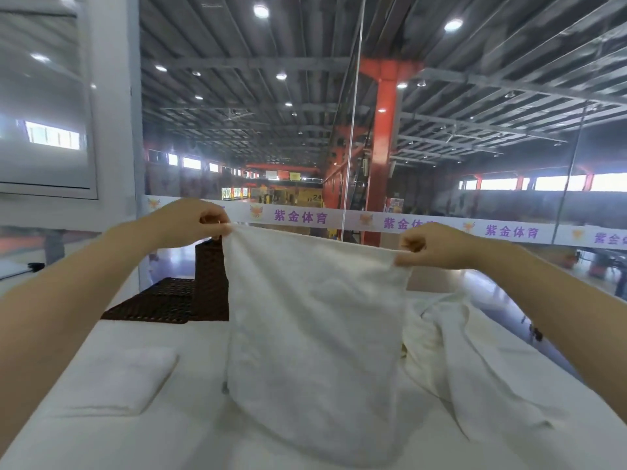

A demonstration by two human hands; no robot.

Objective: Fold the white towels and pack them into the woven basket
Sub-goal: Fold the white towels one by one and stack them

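A white towel hangs in front of me, held up by its two top corners. My left hand pinches the top left corner and my right hand pinches the top right corner. The towel's lower edge rests bunched on the white table. A folded white towel lies flat on the table at the left. A loose heap of white towels sits at the right. The dark brown woven basket stands at the table's far left, partly hidden behind the hanging towel.
A glass wall with a white banner strip runs right behind the table's far edge. A white wall panel stands at the left.
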